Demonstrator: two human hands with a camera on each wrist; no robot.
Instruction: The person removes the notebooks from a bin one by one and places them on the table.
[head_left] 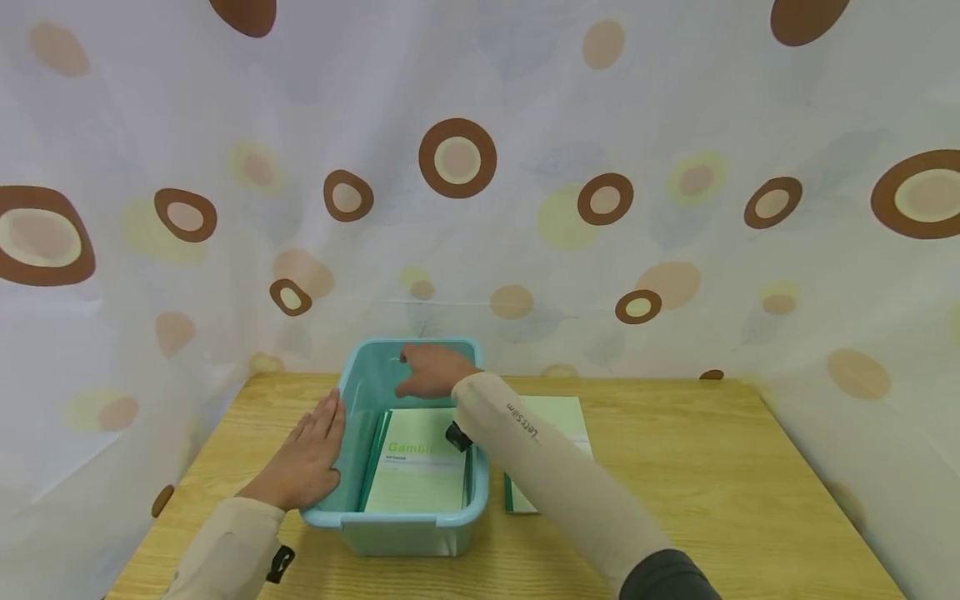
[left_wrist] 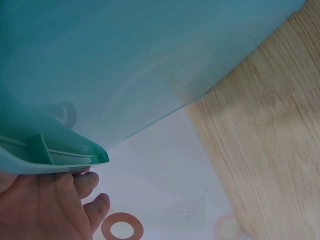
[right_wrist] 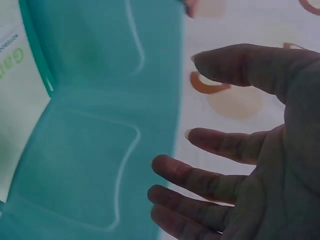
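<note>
A light blue plastic bin (head_left: 397,521) stands on the table, with a pale green notebook (head_left: 420,475) marked "Gambir" lying inside it on green-edged ones. My left hand (head_left: 311,454) rests on the bin's left rim, fingers straight; in the left wrist view those fingers (left_wrist: 92,202) lie along the underside of the rim. Over the far end of the bin is my right hand (head_left: 435,371), holding nothing. The right wrist view shows its fingers (right_wrist: 200,177) spread and the thumb apart, near the bin's wall (right_wrist: 100,150).
Right of the bin, partly behind my right forearm, another pale green notebook (head_left: 562,408) lies on the wooden table (head_left: 697,467). A patterned curtain (head_left: 525,250) hangs behind the table and along both sides.
</note>
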